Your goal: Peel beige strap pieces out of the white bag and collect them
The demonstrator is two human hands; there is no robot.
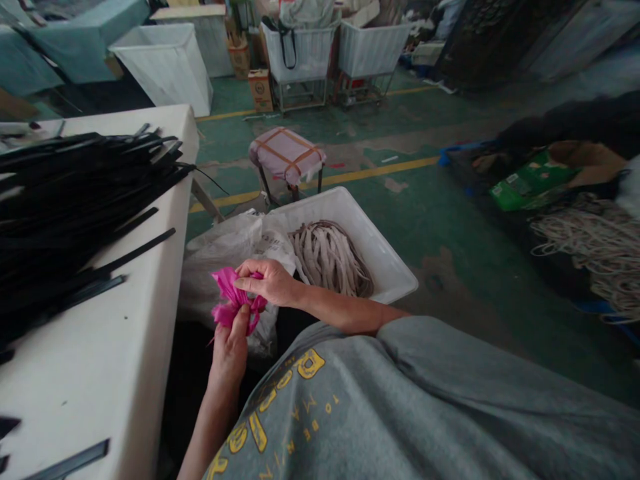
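A crumpled piece of bright pink plastic film or ribbon [227, 313] is bunched between my two hands. My left hand [233, 343] grips it from below, thumb pressed on top. From the right, my right hand [267, 280] pinches its upper part between thumb and fingers. Just beyond my hands is a translucent white plastic sack [235, 243]. A white tub [385, 267] stands beside the sack, with a bundle of grey-beige flat strips [333, 260] lying in it.
On my left, a white table [130, 360] bears a heap of black strips [75, 187]. A stool with a pink cover [290, 150] stands ahead. White bins [175, 70] line the back. To the right lie coiled cords [600, 247] and a green box [535, 180].
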